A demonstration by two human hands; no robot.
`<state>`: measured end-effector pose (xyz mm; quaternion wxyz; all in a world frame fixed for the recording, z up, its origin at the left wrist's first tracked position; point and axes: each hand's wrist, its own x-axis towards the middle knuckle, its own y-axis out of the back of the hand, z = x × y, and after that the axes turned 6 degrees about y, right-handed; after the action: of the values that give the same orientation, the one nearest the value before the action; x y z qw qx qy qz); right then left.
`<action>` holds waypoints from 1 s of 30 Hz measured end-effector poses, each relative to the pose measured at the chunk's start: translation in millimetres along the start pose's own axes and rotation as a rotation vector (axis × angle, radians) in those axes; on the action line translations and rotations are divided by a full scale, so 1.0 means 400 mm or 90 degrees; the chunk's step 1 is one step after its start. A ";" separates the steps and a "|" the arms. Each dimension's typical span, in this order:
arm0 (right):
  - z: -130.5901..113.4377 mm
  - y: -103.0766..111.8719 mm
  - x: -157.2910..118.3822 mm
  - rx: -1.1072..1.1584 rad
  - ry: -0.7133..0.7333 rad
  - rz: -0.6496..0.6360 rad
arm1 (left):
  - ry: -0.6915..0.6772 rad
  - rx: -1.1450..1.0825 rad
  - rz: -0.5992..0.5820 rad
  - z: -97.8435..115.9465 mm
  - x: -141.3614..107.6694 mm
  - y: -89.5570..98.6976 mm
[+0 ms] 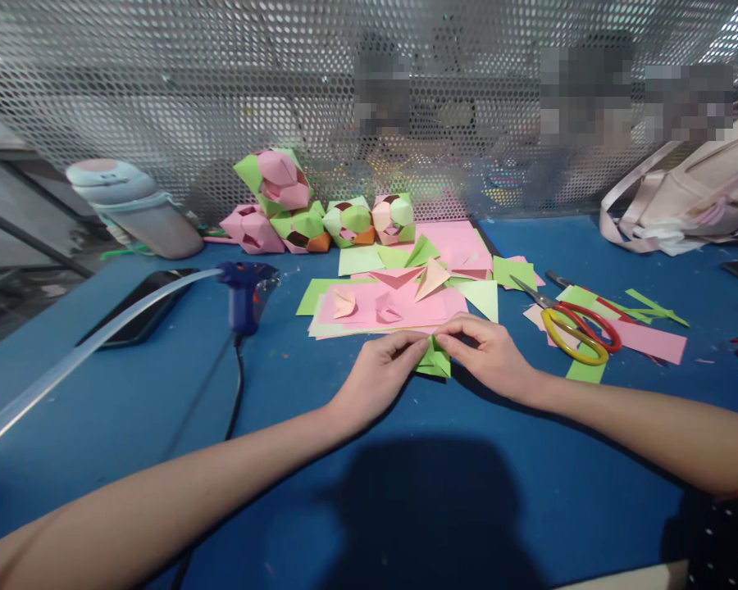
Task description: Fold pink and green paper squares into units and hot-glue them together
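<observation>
A small folded piece of green paper rests on the blue table between my two hands. My left hand pinches its left side, thumb and fingers closed on the paper. From the other side, my right hand pinches its upper right part. Fingers cover some of the folds. Just beyond my hands lies a stack of pink paper sheets, carrying a small folded peach piece and a folded pink piece.
Folded paper balls stand at the back left. A blue glue gun, a phone and a bottle are on the left. Scissors lie on paper scraps at right, before a bag. A perforated metal screen rises behind.
</observation>
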<state>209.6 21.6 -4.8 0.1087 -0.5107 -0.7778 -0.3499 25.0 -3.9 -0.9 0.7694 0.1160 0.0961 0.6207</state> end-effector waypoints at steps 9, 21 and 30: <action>0.001 -0.004 0.000 -0.014 -0.003 0.007 | -0.010 0.005 -0.005 -0.001 0.000 -0.002; -0.003 -0.007 -0.002 -0.035 0.035 0.014 | -0.037 0.049 0.027 -0.005 0.000 -0.007; -0.004 -0.009 -0.002 -0.043 0.060 0.009 | -0.030 0.047 0.031 0.001 -0.004 -0.005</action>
<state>206.4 19.1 -5.6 0.1307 -0.5027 -0.7559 -0.3985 26.6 -5.9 -0.9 0.7514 0.1613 0.0980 0.6322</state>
